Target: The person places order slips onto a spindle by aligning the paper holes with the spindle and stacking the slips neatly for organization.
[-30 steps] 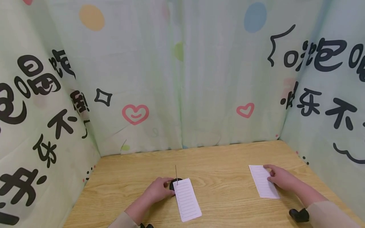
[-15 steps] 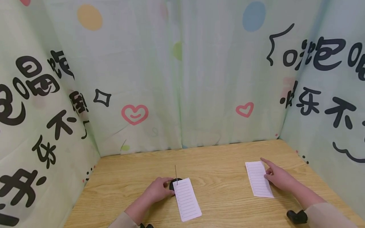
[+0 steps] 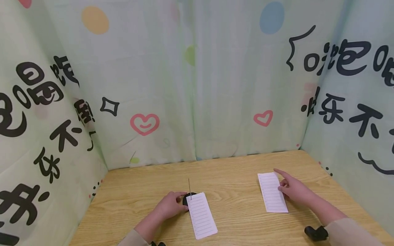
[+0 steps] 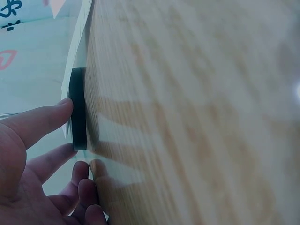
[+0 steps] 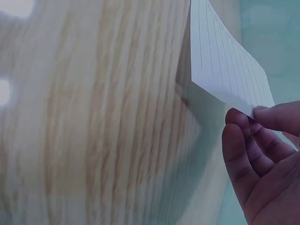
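Observation:
My left hand grips the round black base of a receipt spike, thumb on one side and index finger at its edge. The spike's thin metal needle stands upright from the base. Lined paper slips are stuck on the needle by their top end and lie slanted over the base toward the front. To the right, my right hand pinches a lined paper slip at its right edge between thumb and fingers, index finger stretched along the top corner. In the right wrist view this slip is lifted off the wood, slightly bent.
The wooden table is enclosed by a pale printed curtain at the back and on both sides. Bare wood lies between the spike and the slip in my right hand. Black straps sit at the wrists.
My right hand has moved left with the paper slip, toward the spike, and its index finger has straightened along the corner. My left hand and the spike have stayed in place.

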A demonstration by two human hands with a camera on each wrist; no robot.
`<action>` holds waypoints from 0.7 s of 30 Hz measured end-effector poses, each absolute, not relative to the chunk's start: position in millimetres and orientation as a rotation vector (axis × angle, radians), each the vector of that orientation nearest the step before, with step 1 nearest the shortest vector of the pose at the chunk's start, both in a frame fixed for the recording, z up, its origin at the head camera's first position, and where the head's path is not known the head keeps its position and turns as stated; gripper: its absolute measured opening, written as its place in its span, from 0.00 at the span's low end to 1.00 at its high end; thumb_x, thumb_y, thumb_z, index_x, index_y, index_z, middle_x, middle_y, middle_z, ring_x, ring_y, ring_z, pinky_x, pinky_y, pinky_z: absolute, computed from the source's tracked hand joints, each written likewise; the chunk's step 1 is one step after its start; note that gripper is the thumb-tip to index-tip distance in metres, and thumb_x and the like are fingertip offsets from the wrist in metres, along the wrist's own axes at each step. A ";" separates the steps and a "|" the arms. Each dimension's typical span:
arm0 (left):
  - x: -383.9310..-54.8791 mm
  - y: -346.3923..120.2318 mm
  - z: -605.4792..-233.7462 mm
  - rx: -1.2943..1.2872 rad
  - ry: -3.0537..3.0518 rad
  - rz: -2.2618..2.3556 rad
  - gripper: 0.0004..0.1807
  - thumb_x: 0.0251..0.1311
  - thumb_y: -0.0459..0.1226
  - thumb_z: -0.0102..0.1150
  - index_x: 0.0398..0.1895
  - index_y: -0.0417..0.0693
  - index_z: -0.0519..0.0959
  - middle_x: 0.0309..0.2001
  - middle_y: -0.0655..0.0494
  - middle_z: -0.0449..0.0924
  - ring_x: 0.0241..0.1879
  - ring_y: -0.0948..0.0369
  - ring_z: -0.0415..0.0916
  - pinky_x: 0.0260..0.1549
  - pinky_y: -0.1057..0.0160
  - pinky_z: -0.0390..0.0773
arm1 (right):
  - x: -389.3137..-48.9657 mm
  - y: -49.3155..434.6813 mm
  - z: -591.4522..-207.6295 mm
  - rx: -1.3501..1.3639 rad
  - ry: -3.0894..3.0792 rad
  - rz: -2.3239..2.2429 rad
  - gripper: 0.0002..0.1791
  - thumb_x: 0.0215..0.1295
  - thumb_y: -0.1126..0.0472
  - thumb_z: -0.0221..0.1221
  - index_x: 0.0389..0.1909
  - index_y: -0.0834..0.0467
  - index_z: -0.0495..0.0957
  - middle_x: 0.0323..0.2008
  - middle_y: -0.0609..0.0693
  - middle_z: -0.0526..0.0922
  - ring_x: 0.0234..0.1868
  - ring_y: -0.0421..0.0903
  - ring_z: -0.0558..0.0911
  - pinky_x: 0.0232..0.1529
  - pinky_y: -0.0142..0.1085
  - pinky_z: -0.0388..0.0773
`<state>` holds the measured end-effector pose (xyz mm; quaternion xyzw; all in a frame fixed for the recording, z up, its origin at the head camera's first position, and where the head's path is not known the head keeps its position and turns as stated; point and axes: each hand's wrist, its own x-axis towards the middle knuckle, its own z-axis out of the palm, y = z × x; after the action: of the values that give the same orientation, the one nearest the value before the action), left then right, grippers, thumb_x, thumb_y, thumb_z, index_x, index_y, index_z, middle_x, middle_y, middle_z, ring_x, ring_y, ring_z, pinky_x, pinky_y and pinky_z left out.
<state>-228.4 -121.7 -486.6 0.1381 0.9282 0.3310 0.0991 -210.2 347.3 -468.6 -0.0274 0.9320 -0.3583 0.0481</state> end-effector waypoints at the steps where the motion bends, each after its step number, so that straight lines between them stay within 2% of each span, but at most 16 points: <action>1: -228.4 -122.1 -487.0 0.401 2.743 0.978 0.31 0.54 0.41 0.73 0.62 0.45 0.78 0.42 0.47 0.75 0.42 0.52 0.73 0.45 0.47 0.74 | -210.7 344.9 -468.8 -0.092 2.839 -1.101 0.39 0.69 0.72 0.54 0.76 0.64 0.47 0.36 0.55 0.74 0.27 0.49 0.72 0.26 0.37 0.72; 8: -230.3 -121.6 -490.6 0.395 2.743 0.975 0.31 0.54 0.42 0.73 0.62 0.46 0.78 0.44 0.47 0.76 0.43 0.53 0.73 0.47 0.47 0.74 | -213.0 328.4 -463.2 -0.179 2.843 -1.150 0.38 0.69 0.72 0.54 0.76 0.63 0.50 0.36 0.56 0.74 0.27 0.48 0.73 0.25 0.36 0.72; 15: -230.4 -121.3 -489.7 0.392 2.747 0.978 0.31 0.53 0.42 0.73 0.62 0.45 0.78 0.43 0.47 0.75 0.43 0.51 0.73 0.47 0.46 0.74 | -215.2 306.1 -456.7 -0.264 2.794 -1.267 0.37 0.68 0.74 0.55 0.75 0.63 0.51 0.34 0.55 0.75 0.27 0.49 0.74 0.27 0.40 0.77; 21: -229.0 -121.5 -487.6 0.392 2.734 0.990 0.31 0.54 0.42 0.73 0.62 0.45 0.78 0.44 0.46 0.75 0.44 0.51 0.73 0.48 0.45 0.73 | -217.1 286.2 -454.9 -0.315 2.720 -1.365 0.36 0.69 0.74 0.54 0.75 0.62 0.52 0.33 0.55 0.75 0.26 0.49 0.74 0.27 0.39 0.76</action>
<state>-229.0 -121.5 -487.6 0.1328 0.9268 0.3357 0.1037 -217.1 286.2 -454.9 -0.1029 0.8884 -0.4456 0.0409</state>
